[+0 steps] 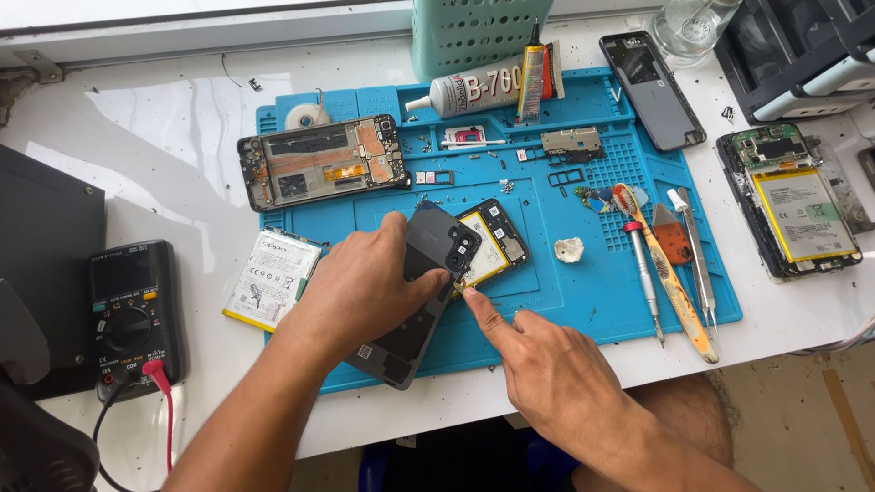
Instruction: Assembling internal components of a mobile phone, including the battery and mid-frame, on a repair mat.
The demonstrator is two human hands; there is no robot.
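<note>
A blue repair mat (583, 301) covers the white table (164, 137). On the mat's near middle lies an opened phone (497, 241), its dark back cover (424, 292) half lifted. The left hand (360, 292) clasps that cover, thumb on top. The right hand (556, 364) presses its forefinger into the seam, other fingers curled, holding nothing visible. A loose battery (272, 278) lies just left.

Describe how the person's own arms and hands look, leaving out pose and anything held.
Both arms are bare to the edge of the view: no sleeves, gloves, watch, rings or bands show. The left hand and right hand have short nails and uncovered fingers. The forearms carry fine dark hair. No cables, tape or markings are visible on either arm.
</note>
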